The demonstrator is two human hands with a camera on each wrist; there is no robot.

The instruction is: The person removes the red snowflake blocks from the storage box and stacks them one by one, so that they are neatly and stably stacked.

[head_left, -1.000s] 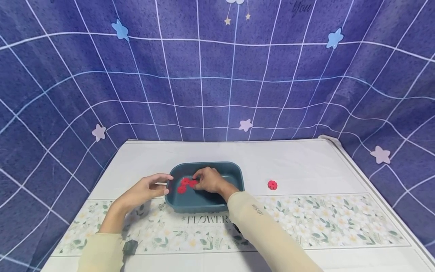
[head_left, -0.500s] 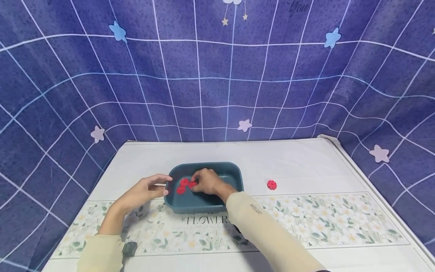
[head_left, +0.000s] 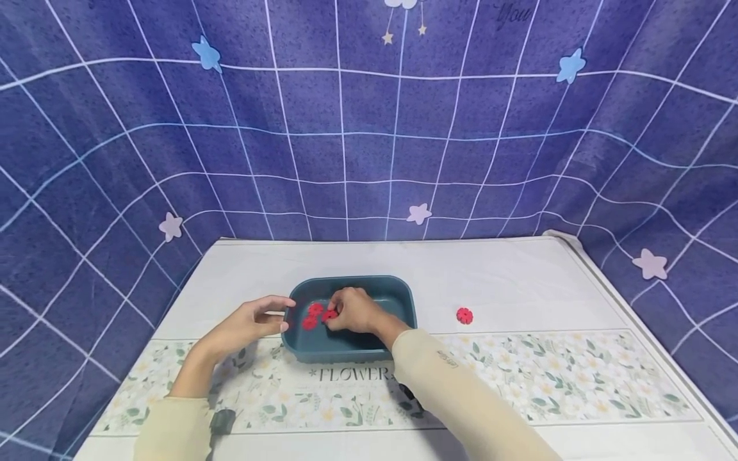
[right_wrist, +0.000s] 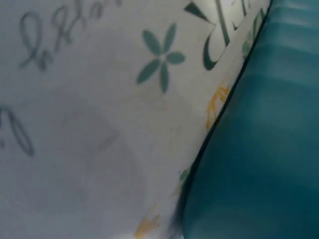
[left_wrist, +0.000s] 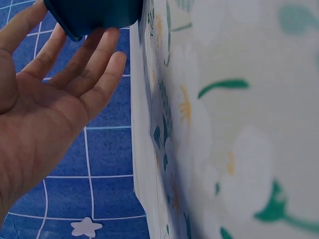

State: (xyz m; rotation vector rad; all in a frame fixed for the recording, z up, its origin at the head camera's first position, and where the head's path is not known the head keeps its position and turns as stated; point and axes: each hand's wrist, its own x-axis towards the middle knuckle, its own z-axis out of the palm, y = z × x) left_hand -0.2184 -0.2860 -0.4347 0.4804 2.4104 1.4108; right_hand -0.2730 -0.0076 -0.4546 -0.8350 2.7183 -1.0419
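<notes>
Head | tablecloth (head_left: 553,378): "FLOWER" | curtain (head_left: 369,160): "You" | left hand (head_left: 245,323) wide, beside bin (head_left: 340,355) | right hand (head_left: 359,311) pinching red piece (head_left: 329,315)

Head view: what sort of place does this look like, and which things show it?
Probably a screened-off tabletop workspace, likely indoors: a teal tray stands on a white flowered table cover, with patterned blue cloth hanging behind.

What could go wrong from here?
The right hand pinches a small red flower-shaped piece close to similar ones inside the dark teal, round-cornered rectangular tray, so it might drag them. The left hand, relaxed at one end, may not steady the tray. Another red piece outside could be overlooked.
</notes>
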